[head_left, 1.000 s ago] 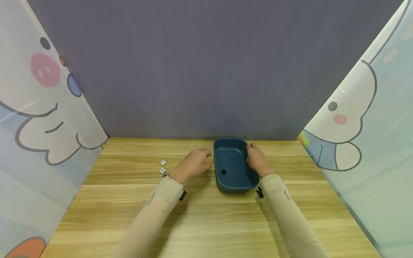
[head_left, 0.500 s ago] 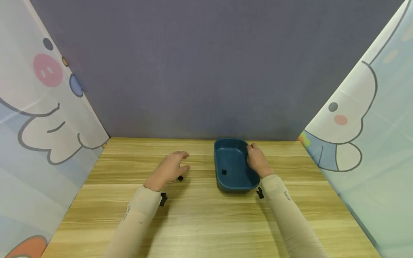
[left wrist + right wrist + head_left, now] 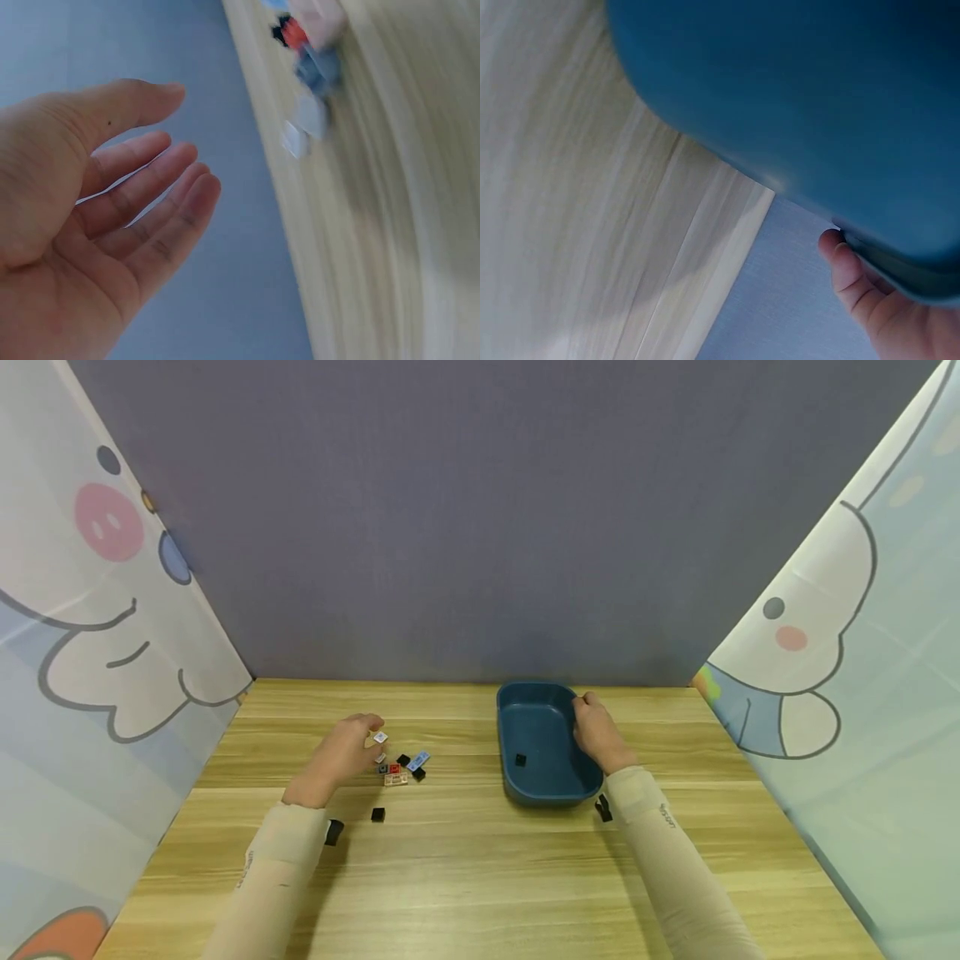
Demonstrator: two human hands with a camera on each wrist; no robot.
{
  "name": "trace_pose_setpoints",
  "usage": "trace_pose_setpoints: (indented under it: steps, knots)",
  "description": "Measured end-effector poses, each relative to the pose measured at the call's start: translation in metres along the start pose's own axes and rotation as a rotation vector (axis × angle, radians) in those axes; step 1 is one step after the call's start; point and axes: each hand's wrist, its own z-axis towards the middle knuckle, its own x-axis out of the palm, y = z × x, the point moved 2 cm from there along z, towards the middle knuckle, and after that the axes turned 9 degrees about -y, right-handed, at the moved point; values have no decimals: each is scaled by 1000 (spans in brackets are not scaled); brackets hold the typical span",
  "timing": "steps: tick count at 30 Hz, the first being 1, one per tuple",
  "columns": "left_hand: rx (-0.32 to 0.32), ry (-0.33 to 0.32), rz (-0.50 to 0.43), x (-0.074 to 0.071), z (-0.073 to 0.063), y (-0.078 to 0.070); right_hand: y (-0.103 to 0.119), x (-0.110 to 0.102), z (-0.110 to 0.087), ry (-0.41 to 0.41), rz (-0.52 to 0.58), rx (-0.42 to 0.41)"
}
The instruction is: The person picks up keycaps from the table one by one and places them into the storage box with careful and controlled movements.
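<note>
My right hand (image 3: 597, 732) grips the right rim of a deep blue plastic bin (image 3: 551, 787); the right wrist view shows its fingers bent over the bin's edge (image 3: 900, 281). One small black square piece (image 3: 521, 760) lies inside. On the left, my left hand (image 3: 341, 760) hovers with thumb and fingers spread apart, nothing between them. Its fingertips are close to two small white square pieces (image 3: 380, 737). In the left wrist view, the hand (image 3: 112, 202) appears apart from the white pieces (image 3: 295, 139).
Beside the left hand lie a light-blue strip (image 3: 418, 761), a red piece (image 3: 394, 769), a dark blue piece (image 3: 382, 769), a beige piece (image 3: 396, 780) and several black squares (image 3: 378, 815). A grey panel (image 3: 465, 527) rises behind the wooden table (image 3: 480, 877).
My left hand has moved left from beside the bin to the white pieces, uncovering the small pieces on the table. The right hand and the bin have stayed in place.
</note>
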Motion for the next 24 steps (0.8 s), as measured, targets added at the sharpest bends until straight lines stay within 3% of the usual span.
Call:
trace_pose_setpoints:
  steps: [4, 13, 17, 24]
  knots:
    - [-23, 21, 28, 1, -1, 12, 0, 0, -1, 3, 7, 2]
    - [-116, 156, 60, 13, -6, 30, 0, 3, -2, -16, 5, -14]
    - [-162, 168, 58, 18, -10, 33, 0, 4, -1, -46, 0, -25]
    - [-199, 150, 96, 25, -10, 31, 0, 1, -1, -6, -2, -7]
